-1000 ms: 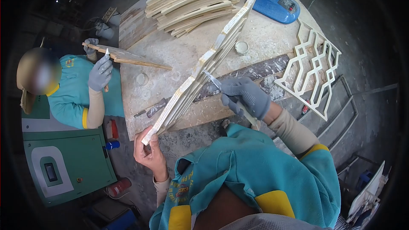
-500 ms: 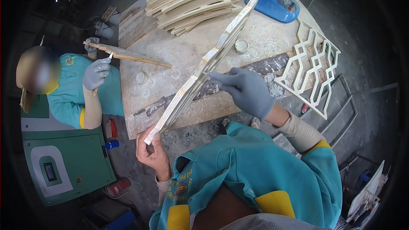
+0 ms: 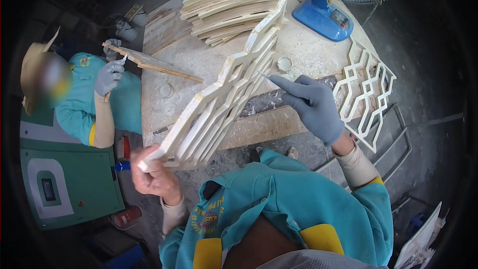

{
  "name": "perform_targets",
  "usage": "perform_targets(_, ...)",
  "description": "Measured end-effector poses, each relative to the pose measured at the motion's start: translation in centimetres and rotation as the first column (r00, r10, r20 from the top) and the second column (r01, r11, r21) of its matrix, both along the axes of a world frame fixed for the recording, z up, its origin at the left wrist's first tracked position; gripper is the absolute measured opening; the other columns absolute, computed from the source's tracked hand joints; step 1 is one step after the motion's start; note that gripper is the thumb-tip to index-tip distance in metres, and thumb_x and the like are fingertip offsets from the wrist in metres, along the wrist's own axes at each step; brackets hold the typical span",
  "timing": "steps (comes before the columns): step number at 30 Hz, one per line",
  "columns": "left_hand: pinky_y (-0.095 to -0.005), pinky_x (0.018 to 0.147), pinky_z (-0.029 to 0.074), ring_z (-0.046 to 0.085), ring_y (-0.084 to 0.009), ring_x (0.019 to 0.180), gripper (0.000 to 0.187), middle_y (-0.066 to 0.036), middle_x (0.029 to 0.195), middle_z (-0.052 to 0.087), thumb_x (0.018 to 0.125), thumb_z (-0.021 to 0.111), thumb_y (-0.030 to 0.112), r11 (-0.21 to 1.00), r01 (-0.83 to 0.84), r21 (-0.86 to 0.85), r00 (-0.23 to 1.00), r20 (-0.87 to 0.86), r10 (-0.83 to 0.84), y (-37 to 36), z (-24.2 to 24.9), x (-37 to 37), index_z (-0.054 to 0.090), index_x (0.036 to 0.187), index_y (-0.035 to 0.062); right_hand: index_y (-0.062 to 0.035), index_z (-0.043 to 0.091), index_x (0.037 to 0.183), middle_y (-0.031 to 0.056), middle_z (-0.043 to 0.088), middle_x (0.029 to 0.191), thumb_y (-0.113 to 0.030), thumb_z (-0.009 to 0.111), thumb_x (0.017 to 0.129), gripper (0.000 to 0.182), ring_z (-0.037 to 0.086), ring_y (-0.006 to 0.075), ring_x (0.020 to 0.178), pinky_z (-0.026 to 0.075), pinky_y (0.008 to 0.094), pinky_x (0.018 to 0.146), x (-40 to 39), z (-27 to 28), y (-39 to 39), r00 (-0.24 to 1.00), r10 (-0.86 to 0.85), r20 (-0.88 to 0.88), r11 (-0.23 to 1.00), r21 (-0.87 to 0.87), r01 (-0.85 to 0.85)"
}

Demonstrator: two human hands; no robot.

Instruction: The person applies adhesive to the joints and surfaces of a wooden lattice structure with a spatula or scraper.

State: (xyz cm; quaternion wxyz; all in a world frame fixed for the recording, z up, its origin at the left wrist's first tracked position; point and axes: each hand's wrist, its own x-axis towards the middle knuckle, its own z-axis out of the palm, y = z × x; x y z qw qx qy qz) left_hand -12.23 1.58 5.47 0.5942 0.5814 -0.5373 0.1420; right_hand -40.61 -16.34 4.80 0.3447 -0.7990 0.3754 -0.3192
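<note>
pale wood lattice panel (image 3: pixel 198 98), held tilted above the near part of the table (image 3: pixel 313 55), with its lower end towards the wearer and its upper end just beside the stack. left hand (image 3: pixel 162 184), bare and slightly blurred: the thumb and fingers pinch the panel's lower corner. right hand (image 3: pixel 322 112), gloved in grey: the fingers are drawn together around a thin tool (image 3: pixel 264 75), the forefinger reaching along it; the tip points at the inner bars, though contact cannot be told

state of the work: white patches run along much of the panel's outer edge, with yellowish spots between them, so this edge appears partly treated; the inner bars seem plainer, and their finish cannot be judged. a tall stack of similar panels (image 3: pixel 234 12) stands at the far edge of the table; whether these are treated or untreated is not shown. a single lattice (image 3: pixel 374 148) lies at the right edge, partly overhanging. surroundings: a small round dish (image 3: pixel 285 65) right of the held panel, a blue fan (image 3: pixel 323 17) at the far right corner, and, at the left edge, a co-worker (image 3: pixel 82 77) holding another wooden piece (image 3: pixel 149 63)
</note>
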Motion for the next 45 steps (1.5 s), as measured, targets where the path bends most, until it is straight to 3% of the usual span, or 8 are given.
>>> perform_targets(12,-0.0240,0.051,0.029,0.044,-0.0099,0.057,0.017,-0.005,0.069,0.056,0.089,0.071,0.012,0.993,0.102,0.061,0.993,0.059,-0.106,-6.3,8.6,-4.7,0.069,0.090,-0.0053,-0.0276,0.066,0.131,0.0072,0.055,0.079,0.000,0.065,0.084,0.054,0.060,0.0251,0.060,0.048,0.0374,0.054,2.3,2.0,-2.2,0.863,-0.409,-0.297,0.760,-0.634,0.142)
perform_targets(16,-0.0240,0.052,0.035,0.050,-0.0114,0.061,0.014,-0.008,0.072,0.061,0.087,0.072,0.008,0.985,0.152,0.081,0.986,0.062,-0.158,-6.8,9.1,-5.5,0.069,0.091,-0.0055,-0.0289,0.066,0.131,0.0072,0.052,0.079,-0.001,0.063,0.084,0.054,0.059,0.0256,0.059,0.048,0.0384,0.054,1.9,2.2,-2.0,0.826,-0.436,-0.356,0.776,-0.614,0.145)
perform_targets(18,-0.0241,0.053,0.036,0.052,-0.0118,0.062,0.013,-0.009,0.073,0.062,0.086,0.072,0.007,0.981,0.176,0.083,0.980,0.074,-0.182,-6.9,9.2,-5.7,0.069,0.091,-0.0055,-0.0301,0.065,0.131,0.0074,0.053,0.081,0.000,0.061,0.082,0.058,0.059,0.0268,0.060,0.048,0.0392,0.054,0.9,2.6,-1.9,0.868,-0.275,-0.414,0.884,-0.464,0.059)
perform_targets(25,-0.0246,0.054,0.038,0.053,-0.0129,0.062,0.014,-0.011,0.074,0.064,0.085,0.073,0.006,0.980,0.171,0.101,0.982,0.059,-0.177,-7.4,9.8,-6.3,0.069,0.091,-0.0067,-0.0286,0.063,0.132,0.0101,0.057,0.088,-0.003,0.062,0.083,0.055,0.065,0.0310,0.068,0.053,0.0432,0.058,1.4,1.5,-3.0,0.855,-0.390,-0.341,0.812,-0.565,0.146)
perform_targets(37,-0.0241,0.053,0.035,0.049,-0.0115,0.060,0.020,-0.009,0.073,0.061,0.090,0.069,0.014,0.995,0.078,0.058,0.991,0.103,-0.084,-6.4,8.8,-5.0,0.069,0.090,-0.0057,-0.0260,0.070,0.123,0.0110,0.059,0.082,-0.005,0.066,0.083,0.046,0.064,0.0317,0.067,0.053,0.0405,0.060,-0.2,1.6,-2.8,0.920,-0.212,-0.329,0.875,-0.483,0.029)
perform_targets(39,-0.0238,0.052,0.034,0.048,-0.0107,0.059,0.025,-0.008,0.072,0.061,0.093,0.067,0.019,1.000,0.016,0.018,0.992,0.127,-0.018,-5.9,7.8,-3.4,0.069,0.089,-0.0052,-0.0220,0.075,0.113,0.0138,0.067,0.082,-0.009,0.064,0.087,0.032,0.067,0.0326,0.072,0.054,0.0403,0.066,-2.6,1.0,-5.5,0.968,-0.048,-0.245,0.983,-0.185,0.002)
perform_targets(41,-0.0232,0.051,0.033,0.047,-0.0086,0.057,0.035,-0.006,0.069,0.058,0.098,0.060,0.028,0.986,-0.166,0.027,0.986,0.029,0.165,-5.2,6.7,-1.9,0.068,0.090,-0.0052,-0.0184,0.078,0.103,0.0165,0.071,0.088,-0.014,0.063,0.089,0.021,0.069,0.0336,0.079,0.055,0.0410,0.072,-4.0,-2.0,-8.9,0.905,-0.241,-0.351,0.967,-0.165,0.194)
perform_targets(45,-0.0227,0.050,0.032,0.044,-0.0065,0.055,0.041,-0.004,0.067,0.055,0.102,0.057,0.032,0.971,-0.238,0.017,0.970,-0.043,0.239,-3.9,4.6,0.3,0.066,0.088,-0.0053,-0.0145,0.078,0.098,0.0155,0.074,0.098,-0.020,0.065,0.087,0.017,0.072,0.0337,0.089,0.056,0.0419,0.077,-2.5,-8.6,-14.5,0.650,-0.185,-0.737,0.971,-0.036,0.236)
